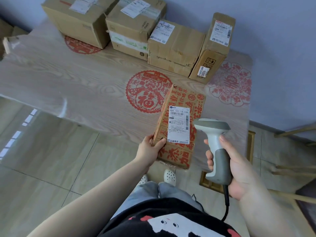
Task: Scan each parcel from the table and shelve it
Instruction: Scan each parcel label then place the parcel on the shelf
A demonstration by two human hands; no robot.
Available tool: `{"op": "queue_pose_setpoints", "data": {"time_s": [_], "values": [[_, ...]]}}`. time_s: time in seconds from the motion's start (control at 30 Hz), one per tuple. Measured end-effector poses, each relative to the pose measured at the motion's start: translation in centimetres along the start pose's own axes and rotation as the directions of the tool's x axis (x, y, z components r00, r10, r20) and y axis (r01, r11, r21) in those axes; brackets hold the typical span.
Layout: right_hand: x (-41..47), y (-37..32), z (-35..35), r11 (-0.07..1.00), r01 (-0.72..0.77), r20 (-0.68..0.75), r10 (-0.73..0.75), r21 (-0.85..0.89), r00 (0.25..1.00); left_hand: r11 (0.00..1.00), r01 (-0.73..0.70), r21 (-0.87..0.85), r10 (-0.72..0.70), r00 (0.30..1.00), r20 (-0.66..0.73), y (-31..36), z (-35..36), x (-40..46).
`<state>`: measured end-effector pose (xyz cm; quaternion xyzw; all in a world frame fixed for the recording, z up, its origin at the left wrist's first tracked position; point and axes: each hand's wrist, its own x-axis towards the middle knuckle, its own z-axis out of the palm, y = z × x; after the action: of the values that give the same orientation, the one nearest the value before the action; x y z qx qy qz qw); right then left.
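Right hand [229, 168] grips grey barcode scanner [216, 147] by its handle. Left hand [150, 149] clamps the red-printed parcel [179, 127] at its near-left edge, label up, over the tabletop [68, 79] front edge. Four boxes [174, 47] stand behind.

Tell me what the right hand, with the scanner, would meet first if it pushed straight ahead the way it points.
Probably the printed parcel held by the left hand: the scanner in the right hand aims toward its label. Depth is unclear.
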<state>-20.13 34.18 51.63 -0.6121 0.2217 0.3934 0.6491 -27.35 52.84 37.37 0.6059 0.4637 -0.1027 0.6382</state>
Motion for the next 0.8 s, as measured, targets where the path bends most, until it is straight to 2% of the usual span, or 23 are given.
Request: {"op": "queue_pose_setpoints", "data": {"time_s": [0.07, 0.2, 0.3, 0.4, 0.63, 0.8], "values": [[-0.1, 0.0, 0.5, 1.000, -0.001, 0.021, 0.001, -0.017, 1.000, 0.999, 0.036, -0.001, -0.036, 0.999, 0.007, -0.7, -0.2, 0.1], [-0.1, -0.7, 0.4, 0.996, 0.035, 0.046, -0.031, -0.084, 0.998, 0.963, 0.243, -0.117, -0.228, 0.966, 0.123, -1.5, 0.2, 0.1], [-0.2, -1.3, -1.0, 0.987, 0.064, 0.053, -0.057, -0.146, 0.997, 0.923, 0.313, -0.223, -0.270, 0.941, 0.203, -1.6, 1.0, -0.3], [-0.3, -2.0, -3.3, 0.981, 0.080, 0.085, -0.066, -0.175, 0.994, 0.912, 0.300, -0.279, -0.249, 0.947, 0.204, -1.5, 2.2, -0.4], [0.2, -3.5, -8.8, 0.987, 0.048, 0.152, -0.025, -0.151, 0.988, 0.939, 0.255, -0.229, -0.217, 0.959, 0.181, -1.4, 4.8, -1.4], [0.1, -4.8, -11.2, 0.987, 0.084, 0.221, -0.052, -0.136, 0.974, 0.949, 0.227, -0.218, -0.200, 0.970, 0.141, -1.8, 7.7, -2.9]]}}
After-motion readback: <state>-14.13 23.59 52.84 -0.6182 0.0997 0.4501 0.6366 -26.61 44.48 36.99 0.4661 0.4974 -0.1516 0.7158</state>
